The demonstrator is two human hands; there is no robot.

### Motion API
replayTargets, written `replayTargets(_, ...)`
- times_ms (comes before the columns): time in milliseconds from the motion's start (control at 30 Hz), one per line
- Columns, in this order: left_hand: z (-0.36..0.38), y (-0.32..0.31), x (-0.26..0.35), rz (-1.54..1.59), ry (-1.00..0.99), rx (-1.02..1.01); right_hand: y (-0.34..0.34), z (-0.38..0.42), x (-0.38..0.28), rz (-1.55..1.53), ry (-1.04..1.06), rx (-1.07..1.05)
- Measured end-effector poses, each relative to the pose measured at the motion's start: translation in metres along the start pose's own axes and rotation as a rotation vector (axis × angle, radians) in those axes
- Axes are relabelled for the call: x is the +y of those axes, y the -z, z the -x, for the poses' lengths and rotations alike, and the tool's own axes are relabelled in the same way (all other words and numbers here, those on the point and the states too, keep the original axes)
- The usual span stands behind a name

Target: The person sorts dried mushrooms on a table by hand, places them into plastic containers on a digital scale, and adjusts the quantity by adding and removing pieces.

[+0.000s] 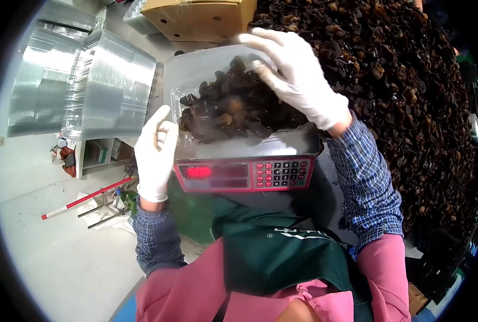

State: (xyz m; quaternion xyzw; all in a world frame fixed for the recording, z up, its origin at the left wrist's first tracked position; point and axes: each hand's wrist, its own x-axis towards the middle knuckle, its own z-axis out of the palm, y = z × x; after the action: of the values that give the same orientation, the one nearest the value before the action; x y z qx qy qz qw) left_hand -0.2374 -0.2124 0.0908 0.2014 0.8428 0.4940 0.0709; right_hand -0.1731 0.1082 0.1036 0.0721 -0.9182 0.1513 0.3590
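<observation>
A clear plastic tray heaped with dark wood ear mushrooms rests on the metal plate of a red-framed digital scale. The scale's red display is lit, but its digits are too blurred to read. My left hand, in a white glove, is beside the tray's left edge, index finger stretched out and the other fingers loosely bent, with nothing visible in it. Over the tray's upper right side is my right hand, also gloved, fingers spread and holding nothing. It hides part of the mushrooms and the tray's far right corner.
A large mass of wood ear mushrooms spreads along the right. Tall stacks of clear plastic trays stand at the left. A cardboard box is behind the scale. A red pole lies at lower left near a white shelf.
</observation>
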Motion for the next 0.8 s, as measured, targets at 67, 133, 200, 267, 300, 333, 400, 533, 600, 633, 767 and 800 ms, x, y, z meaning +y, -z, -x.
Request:
replayTargets(67, 0.002, -0.003, 0.003, -0.070, -0.058, 0.012, -0.009, -0.007, -0.007, 0.074, 0.000, -0.199)
replayTargets(133, 0.005, -0.004, 0.002, -0.001, -0.053, 0.025, -0.001, -0.013, -0.009, -0.008, -0.085, -0.291)
replayTargets(200, 0.009, 0.003, -0.004, -0.005, -0.013, 0.001, 0.001, -0.011, -0.003, -0.029, -0.038, -0.173)
replayTargets(267, 0.011, 0.011, -0.003, -0.011, 0.043, -0.059, 0.008, -0.002, -0.007, 0.055, -0.066, -0.312)
replayTargets(300, 0.011, 0.008, 0.000, 0.068, 0.101, -0.059, 0.010, -0.003, -0.014, 0.099, -0.098, -0.414)
replayTargets(333, 0.012, 0.005, -0.001, 0.089, 0.092, -0.043, 0.011, -0.005, -0.018, 0.147, -0.133, -0.513)
replayTargets(400, 0.012, 0.000, -0.006, 0.140, 0.068, -0.005, 0.016, -0.004, -0.015, 0.062, -0.141, -0.438)
replayTargets(533, 0.012, 0.009, -0.005, -0.013, -0.027, 0.012, 0.079, -0.008, 0.001, -0.483, -0.410, -0.302)
replayTargets(600, 0.012, 0.012, 0.002, 0.135, 0.168, -0.018, 0.095, 0.017, 0.022, -0.499, -0.644, -0.245)
replayTargets(633, 0.011, 0.013, 0.009, 0.149, 0.216, -0.055, 0.103, 0.025, 0.023, -0.480, -0.750, -0.307)
replayTargets(767, 0.007, 0.005, 0.020, 0.162, 0.276, -0.178, 0.105, 0.044, -0.015, -0.585, -1.039, -0.518)
replayTargets(800, 0.006, 0.004, 0.017, 0.184, 0.255, -0.182, 0.097, 0.051, -0.018, -0.609, -1.080, -0.552)
